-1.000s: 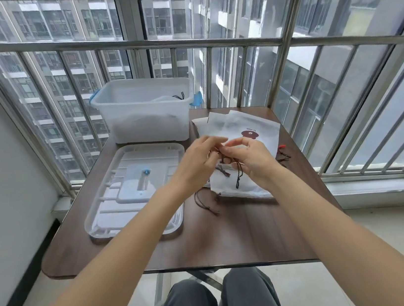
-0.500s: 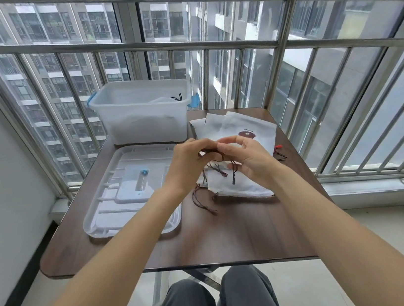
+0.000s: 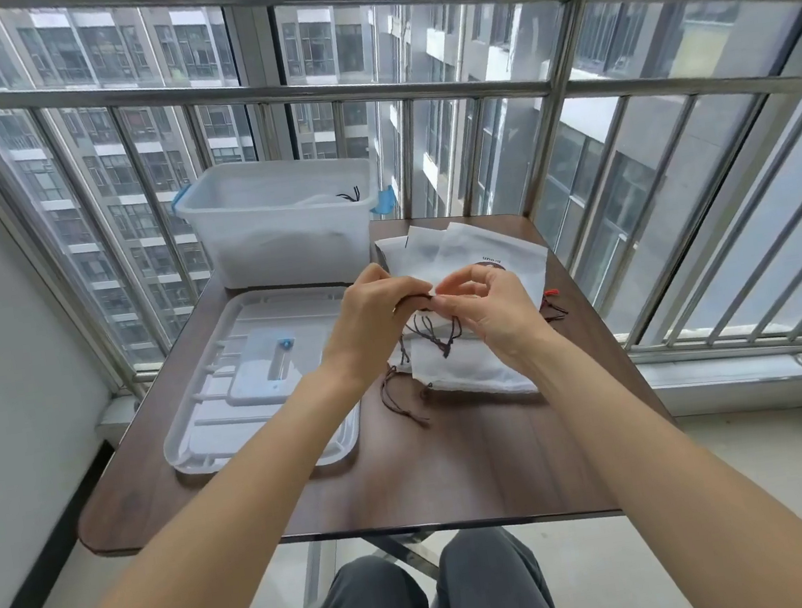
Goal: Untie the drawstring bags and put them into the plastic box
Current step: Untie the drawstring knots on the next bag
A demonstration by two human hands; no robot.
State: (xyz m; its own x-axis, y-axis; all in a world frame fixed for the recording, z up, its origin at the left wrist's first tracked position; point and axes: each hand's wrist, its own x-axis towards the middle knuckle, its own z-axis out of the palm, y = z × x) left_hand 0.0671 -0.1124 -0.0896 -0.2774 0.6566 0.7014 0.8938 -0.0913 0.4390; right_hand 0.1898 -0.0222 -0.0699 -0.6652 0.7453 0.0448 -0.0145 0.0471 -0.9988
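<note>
Two hands: the left hand (image 3: pixel 372 315) and right hand (image 3: pixel 487 309) meet just above the bench (image 3: pixel 463 470), each pinching the dark cord (image 3: pixel 431 330) of the white drawstring bag (image 3: pixel 470 371) between thumb and fingertips.
Knot: it sits where the fingertips meet; whether it is loose yet cannot be told.
Held bag: its mouth end is raised at the cord, and the rest sags onto the pile below it.
Handling: the fabric looks thin, soft and very light, so it likely folds and slides rather than holding shape; no sign of anything fragile.
Cord: thin and limp, probably slippery to pick at, so fingertip or nail work at the knot itself suits it better than a pull on the tails.
Where to hold: the cord near the knot for untying; the gathered cloth near the mouth for carrying.
Loose cord (image 3: pixel 402 401): it trails on the bench just left of the pile.
Lid (image 3: pixel 211 433): it lies flat on the left.
Remaining bags (image 3: pixel 433 253): several white ones lie fanned beyond the hands.
Plastic box (image 3: pixel 280 228): it stands open at the far edge, with something white with dark cord ends inside, probably a bag.
</note>
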